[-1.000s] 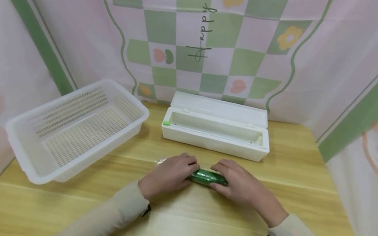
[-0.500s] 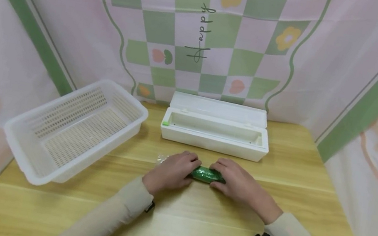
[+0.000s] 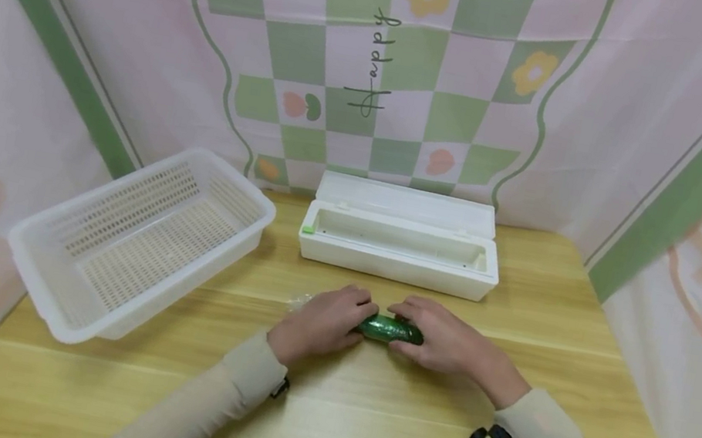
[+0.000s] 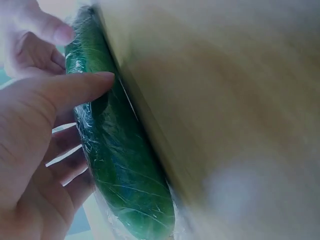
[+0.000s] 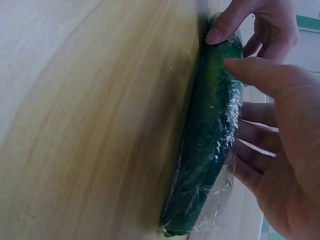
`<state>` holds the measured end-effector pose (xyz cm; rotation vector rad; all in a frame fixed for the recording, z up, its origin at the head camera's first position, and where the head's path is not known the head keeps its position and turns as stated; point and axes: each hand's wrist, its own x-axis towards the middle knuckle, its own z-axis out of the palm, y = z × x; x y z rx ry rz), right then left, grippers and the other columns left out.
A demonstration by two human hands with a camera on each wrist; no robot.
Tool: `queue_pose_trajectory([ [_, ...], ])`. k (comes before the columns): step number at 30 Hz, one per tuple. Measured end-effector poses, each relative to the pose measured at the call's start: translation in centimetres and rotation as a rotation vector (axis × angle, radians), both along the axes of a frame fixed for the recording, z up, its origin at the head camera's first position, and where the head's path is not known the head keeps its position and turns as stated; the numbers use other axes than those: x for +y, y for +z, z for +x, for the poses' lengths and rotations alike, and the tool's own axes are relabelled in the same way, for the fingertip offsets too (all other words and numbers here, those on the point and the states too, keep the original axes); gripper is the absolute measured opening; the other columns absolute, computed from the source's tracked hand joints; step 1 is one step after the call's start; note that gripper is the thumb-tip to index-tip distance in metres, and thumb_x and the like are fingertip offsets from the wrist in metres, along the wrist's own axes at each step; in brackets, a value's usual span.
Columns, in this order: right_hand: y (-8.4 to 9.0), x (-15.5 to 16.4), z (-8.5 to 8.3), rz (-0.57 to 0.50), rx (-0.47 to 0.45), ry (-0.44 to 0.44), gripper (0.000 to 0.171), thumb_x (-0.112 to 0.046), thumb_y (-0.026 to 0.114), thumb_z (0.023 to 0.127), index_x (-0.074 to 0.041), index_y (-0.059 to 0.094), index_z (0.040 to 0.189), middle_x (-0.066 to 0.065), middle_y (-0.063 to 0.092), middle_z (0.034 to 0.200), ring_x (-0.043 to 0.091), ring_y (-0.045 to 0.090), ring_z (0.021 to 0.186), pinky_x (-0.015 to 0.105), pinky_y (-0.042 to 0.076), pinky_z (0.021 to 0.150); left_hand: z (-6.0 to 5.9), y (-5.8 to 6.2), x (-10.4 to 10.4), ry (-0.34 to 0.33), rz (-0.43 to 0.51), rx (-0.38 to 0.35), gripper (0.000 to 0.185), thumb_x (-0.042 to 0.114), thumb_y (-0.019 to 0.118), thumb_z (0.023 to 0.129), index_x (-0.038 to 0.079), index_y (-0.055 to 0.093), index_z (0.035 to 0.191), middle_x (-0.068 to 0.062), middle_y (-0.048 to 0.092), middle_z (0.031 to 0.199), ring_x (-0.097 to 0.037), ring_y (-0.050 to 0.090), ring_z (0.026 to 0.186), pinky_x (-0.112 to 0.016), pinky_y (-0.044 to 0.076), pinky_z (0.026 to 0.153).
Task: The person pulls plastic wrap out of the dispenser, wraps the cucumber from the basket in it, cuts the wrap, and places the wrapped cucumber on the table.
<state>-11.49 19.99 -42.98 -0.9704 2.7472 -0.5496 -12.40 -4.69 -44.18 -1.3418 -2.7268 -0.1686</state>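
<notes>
A green cucumber [image 3: 389, 329] lies crosswise on the wooden table, wrapped in clear plastic film [image 5: 210, 205]. My left hand [image 3: 326, 322] grips its left part, thumb on the near side and fingers on the far side. On the right part, my right hand [image 3: 443, 338] holds it the same way. Loose film sticks out past the cucumber's end [image 4: 145, 215] in the left wrist view. More crumpled film shows beyond the left hand in the head view. Both thumbs press on the wrapped skin, and the fingers partly hide the ends from above.
Behind the hands stands a long white box [image 3: 395, 266] with its lid [image 3: 406, 204] raised and a small green piece [image 3: 308, 229] at its left corner. A white slotted basket [image 3: 193, 276] sits at the left. A patterned cloth [image 3: 405, 111] hangs behind the table.
The cucumber has turned slightly under my hands, and its shiny film highlights have shifted. Both hands rocked a little away and back, keeping hold; the left has edged rightward.
</notes>
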Motion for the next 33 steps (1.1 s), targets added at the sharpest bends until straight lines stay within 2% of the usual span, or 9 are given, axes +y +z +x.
queue_pose_trajectory([
  [2,0.0,0.0,0.1,0.003,0.025,-0.007,0.059,-0.036,0.081,0.093,-0.003,0.064,0.139,0.007,0.067,0.127,0.016,0.064,0.109,0.041,0.060,0.097,0.0,0.1,-0.1,0.000,-0.006,-0.017,0.026,0.024,0.074,0.100,0.010,0.070,0.121,-0.004,0.070,0.117,-0.017,0.067,0.105,-0.029,0.061,0.090],
  [5,-0.3,0.0,0.3,0.008,0.082,0.003,0.059,-0.034,0.086,0.089,-0.002,0.066,0.134,0.008,0.068,0.125,0.020,0.065,0.110,0.044,0.060,0.099,0.1,0.3,-0.3,0.013,-0.018,-0.063,0.035,0.025,0.070,0.103,0.009,0.066,0.133,-0.006,0.071,0.121,-0.018,0.068,0.108,-0.031,0.061,0.093],
  [9,-1.0,-0.1,0.3,0.011,0.124,0.007,0.051,-0.029,0.085,0.090,-0.003,0.067,0.131,0.008,0.068,0.122,0.021,0.066,0.110,0.043,0.061,0.097,0.0,0.2,-0.4,0.029,-0.025,-0.106,0.041,0.024,0.067,0.104,0.010,0.058,0.142,-0.006,0.072,0.123,-0.019,0.070,0.110,-0.033,0.061,0.095],
  [11,-1.3,-0.1,0.2,0.010,0.121,-0.001,0.048,-0.028,0.083,0.093,-0.003,0.067,0.131,0.007,0.069,0.121,0.019,0.066,0.109,0.042,0.061,0.097,0.0,0.0,-0.3,0.032,-0.028,-0.109,0.042,0.026,0.069,0.103,0.011,0.057,0.140,-0.006,0.071,0.123,-0.019,0.069,0.109,-0.033,0.061,0.095],
  [18,-1.1,0.0,-0.1,-0.051,-0.008,-0.016,0.043,-0.030,0.077,0.098,-0.004,0.068,0.131,0.003,0.071,0.116,0.010,0.064,0.100,0.033,0.059,0.086,-0.1,-0.5,-0.1,0.027,-0.013,-0.045,0.051,0.031,0.081,0.095,0.011,0.060,0.137,-0.007,0.067,0.131,-0.021,0.067,0.117,-0.035,0.060,0.099],
  [23,-0.9,0.1,-0.2,-0.107,-0.111,-0.022,0.043,-0.037,0.072,0.101,-0.007,0.069,0.133,0.003,0.072,0.120,0.010,0.065,0.102,0.031,0.058,0.087,-0.1,-0.7,0.2,0.015,0.005,-0.021,0.050,0.032,0.083,0.093,0.012,0.063,0.133,-0.005,0.069,0.125,-0.019,0.067,0.114,-0.033,0.060,0.097],
  [29,-0.6,0.6,-0.3,-0.153,-0.167,-0.029,0.045,-0.040,0.075,0.099,-0.008,0.071,0.131,0.004,0.074,0.122,0.009,0.065,0.100,0.024,0.055,0.083,0.0,-0.7,0.4,0.007,0.023,-0.004,0.035,0.027,0.081,0.095,0.012,0.069,0.125,-0.003,0.073,0.118,-0.017,0.069,0.106,-0.030,0.062,0.091],
  [33,-0.4,1.3,-0.3,-0.154,-0.173,-0.033,0.049,-0.046,0.078,0.095,-0.011,0.072,0.129,0.003,0.075,0.122,0.008,0.065,0.098,0.023,0.055,0.081,0.0,-0.6,0.3,-0.020,0.046,0.031,0.034,0.026,0.082,0.094,0.012,0.070,0.123,-0.002,0.074,0.115,-0.016,0.070,0.102,-0.028,0.062,0.088],
])
